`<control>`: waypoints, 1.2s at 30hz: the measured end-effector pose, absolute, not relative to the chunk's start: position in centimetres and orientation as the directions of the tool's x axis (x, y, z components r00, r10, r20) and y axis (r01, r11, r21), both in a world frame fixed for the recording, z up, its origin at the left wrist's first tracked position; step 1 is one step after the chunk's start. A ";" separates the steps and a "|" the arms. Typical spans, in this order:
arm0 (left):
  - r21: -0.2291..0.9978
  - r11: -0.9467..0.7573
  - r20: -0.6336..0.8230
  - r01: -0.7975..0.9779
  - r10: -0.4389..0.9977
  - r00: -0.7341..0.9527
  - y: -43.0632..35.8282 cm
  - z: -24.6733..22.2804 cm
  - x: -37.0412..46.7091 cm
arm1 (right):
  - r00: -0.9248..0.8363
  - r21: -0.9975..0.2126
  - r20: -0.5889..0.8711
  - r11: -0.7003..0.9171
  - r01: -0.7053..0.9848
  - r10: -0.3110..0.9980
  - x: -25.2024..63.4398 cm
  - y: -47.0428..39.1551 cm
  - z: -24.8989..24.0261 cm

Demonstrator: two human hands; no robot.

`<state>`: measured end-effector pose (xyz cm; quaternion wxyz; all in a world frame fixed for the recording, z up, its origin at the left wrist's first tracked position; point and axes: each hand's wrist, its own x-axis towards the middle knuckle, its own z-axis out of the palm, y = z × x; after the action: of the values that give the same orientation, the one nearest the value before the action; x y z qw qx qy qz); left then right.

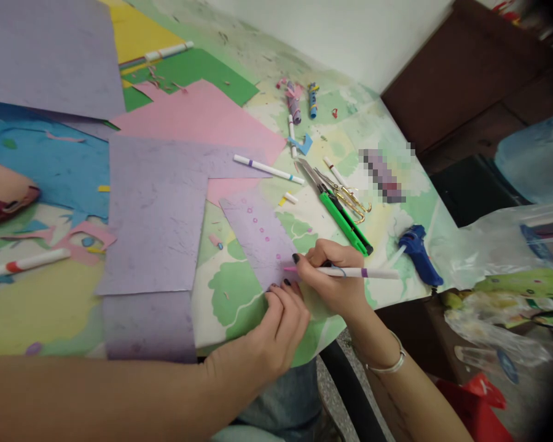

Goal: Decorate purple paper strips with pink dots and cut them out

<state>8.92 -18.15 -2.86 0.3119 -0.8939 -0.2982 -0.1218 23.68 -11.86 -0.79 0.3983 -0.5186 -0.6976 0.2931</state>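
Note:
A narrow strip of purple paper lies slantwise near the table's front edge, with a row of small pink flower-like marks along it. My right hand is closed round a white felt-tip pen with a purple band, its pink tip touching the strip. The pen's cap end points right. My left hand has its fingers together and bent, fingertips pressing the strip's near end; the thumb is hidden. Left of the strip is a larger purple sheet. Another white felt-tip pen lies just beyond the strip.
A green utility knife with its blade out lies beside gold-handled scissors. A blue glue gun rests by the right edge. Decorated paper rolls lie at the back. Coloured sheets and scraps cover the left, near another person's arm.

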 end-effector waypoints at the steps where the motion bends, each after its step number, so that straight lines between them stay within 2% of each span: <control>1: -0.483 -0.629 0.405 0.610 0.458 0.792 -18.2 -2.8 8.9 | -0.145 -0.823 0.251 0.290 0.488 0.957 23.7 -11.9 -0.8; 36: -0.494 -0.628 0.390 0.601 0.458 0.799 -18.3 -2.8 8.8 | -0.146 -0.816 0.255 0.294 0.498 0.956 23.8 -11.8 -0.9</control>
<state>8.80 -18.25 -2.82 0.3139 -0.8950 -0.2957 -0.1139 23.76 -11.78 -0.94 0.3966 -0.5193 -0.6999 0.2885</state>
